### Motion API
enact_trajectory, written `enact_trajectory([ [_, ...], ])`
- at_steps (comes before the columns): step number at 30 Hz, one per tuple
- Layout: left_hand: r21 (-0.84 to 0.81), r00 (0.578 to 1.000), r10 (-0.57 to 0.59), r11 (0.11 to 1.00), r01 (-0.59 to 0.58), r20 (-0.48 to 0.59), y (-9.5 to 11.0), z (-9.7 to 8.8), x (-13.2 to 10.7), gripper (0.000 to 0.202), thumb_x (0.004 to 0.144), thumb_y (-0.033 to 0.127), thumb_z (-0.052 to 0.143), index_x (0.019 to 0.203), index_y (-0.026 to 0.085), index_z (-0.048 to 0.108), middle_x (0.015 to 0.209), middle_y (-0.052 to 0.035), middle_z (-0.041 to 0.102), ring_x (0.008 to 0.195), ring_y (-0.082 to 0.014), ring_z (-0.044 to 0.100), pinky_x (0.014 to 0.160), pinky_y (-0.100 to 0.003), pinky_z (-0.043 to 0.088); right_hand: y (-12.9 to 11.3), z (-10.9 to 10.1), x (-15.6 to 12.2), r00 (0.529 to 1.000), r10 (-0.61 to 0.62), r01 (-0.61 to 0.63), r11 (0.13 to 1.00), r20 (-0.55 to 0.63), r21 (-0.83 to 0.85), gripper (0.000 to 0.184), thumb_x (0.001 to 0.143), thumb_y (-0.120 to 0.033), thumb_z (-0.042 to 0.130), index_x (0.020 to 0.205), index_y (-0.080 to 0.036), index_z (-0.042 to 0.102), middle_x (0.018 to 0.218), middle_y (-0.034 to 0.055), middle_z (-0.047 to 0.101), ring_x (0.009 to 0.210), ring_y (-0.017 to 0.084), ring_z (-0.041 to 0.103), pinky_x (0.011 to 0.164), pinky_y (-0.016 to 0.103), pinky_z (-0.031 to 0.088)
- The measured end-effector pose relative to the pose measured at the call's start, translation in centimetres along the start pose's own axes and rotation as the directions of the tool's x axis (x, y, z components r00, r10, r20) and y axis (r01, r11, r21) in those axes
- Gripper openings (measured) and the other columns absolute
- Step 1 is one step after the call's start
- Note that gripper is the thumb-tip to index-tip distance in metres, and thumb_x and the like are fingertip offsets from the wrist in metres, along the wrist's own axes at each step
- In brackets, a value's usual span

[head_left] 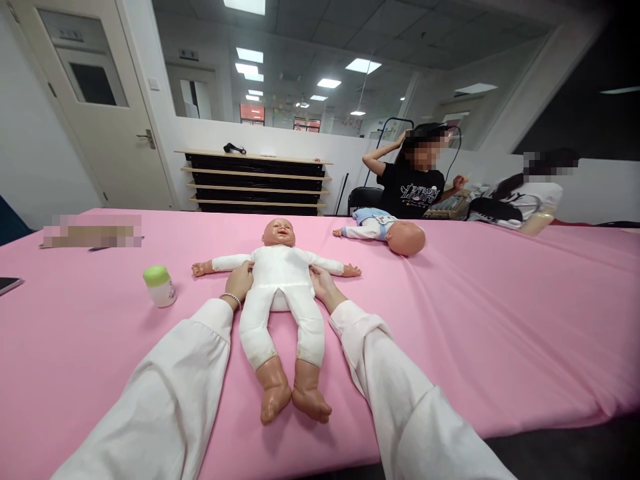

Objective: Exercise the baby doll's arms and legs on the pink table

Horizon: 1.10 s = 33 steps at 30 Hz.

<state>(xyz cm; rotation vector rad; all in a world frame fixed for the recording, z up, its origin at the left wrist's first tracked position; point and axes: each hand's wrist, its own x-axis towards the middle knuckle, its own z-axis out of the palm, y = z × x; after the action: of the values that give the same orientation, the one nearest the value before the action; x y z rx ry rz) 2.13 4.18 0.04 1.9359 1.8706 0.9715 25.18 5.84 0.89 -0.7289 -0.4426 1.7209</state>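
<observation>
A baby doll (280, 280) in a white bodysuit lies on its back on the pink table (500, 313), arms spread, bare feet toward me. My left hand (240, 281), with a bead bracelet at the wrist, grips the doll's torso on its left side. My right hand (321, 280) grips the torso on the other side. Both hands have fingers curled round the doll's sides just under its arms. White sleeves cover both my forearms.
A small white jar with a green lid (160, 285) stands left of the doll. A second doll (387, 230) in blue lies farther back. Two people (415, 183) sit at the far right side. A phone (7, 285) lies at the left edge. Shelves (255, 181) line the wall.
</observation>
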Motion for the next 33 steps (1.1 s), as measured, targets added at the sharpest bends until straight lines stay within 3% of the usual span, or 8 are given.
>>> enact_trajectory([
  [12,0.030,1.000,-0.022,0.999,0.021,0.015,0.40,-0.24,-0.15,0.040,0.080,0.010,0.038,0.117,0.017,0.053,0.113,-0.0096,0.065,0.105,-0.0227,0.060,0.084,-0.032,0.045,0.08,-0.74,0.52,0.999,-0.019,0.019,1.000,0.033,-0.004,0.024,0.084,-0.007,0.036,0.084,-0.015,0.059,0.078,0.0039,0.070,0.080,0.014,0.067,0.083,0.027,0.055],
  [21,0.032,1.000,-0.027,0.999,0.027,0.011,0.39,-0.21,-0.11,0.038,0.082,0.011,0.038,0.116,0.018,0.054,0.115,-0.0090,0.064,0.105,-0.0223,0.059,0.084,-0.031,0.045,0.14,-0.68,0.61,1.000,-0.011,0.011,1.000,0.026,-0.013,0.025,0.084,-0.008,0.035,0.085,-0.016,0.059,0.070,0.0023,0.068,0.082,0.015,0.067,0.085,0.030,0.054],
  [28,0.005,0.999,-0.030,1.000,0.030,0.013,0.45,-0.25,-0.24,0.038,0.080,0.011,0.039,0.115,0.017,0.054,0.112,-0.0099,0.065,0.103,-0.0219,0.060,0.083,-0.031,0.046,0.10,-0.50,0.33,1.000,0.004,-0.005,1.000,0.018,0.031,0.026,0.085,-0.008,0.034,0.087,-0.015,0.059,0.080,0.0034,0.070,0.079,0.013,0.067,0.080,0.025,0.055],
  [33,0.017,0.999,-0.034,0.999,0.033,0.019,0.47,-0.24,-0.23,0.038,0.081,0.012,0.039,0.116,0.018,0.054,0.111,-0.0094,0.065,0.101,-0.0220,0.061,0.083,-0.031,0.046,0.07,-0.56,0.28,1.000,0.003,-0.004,1.000,0.018,0.028,0.026,0.086,-0.008,0.034,0.086,-0.014,0.059,0.076,0.0029,0.069,0.077,0.011,0.067,0.081,0.023,0.054],
])
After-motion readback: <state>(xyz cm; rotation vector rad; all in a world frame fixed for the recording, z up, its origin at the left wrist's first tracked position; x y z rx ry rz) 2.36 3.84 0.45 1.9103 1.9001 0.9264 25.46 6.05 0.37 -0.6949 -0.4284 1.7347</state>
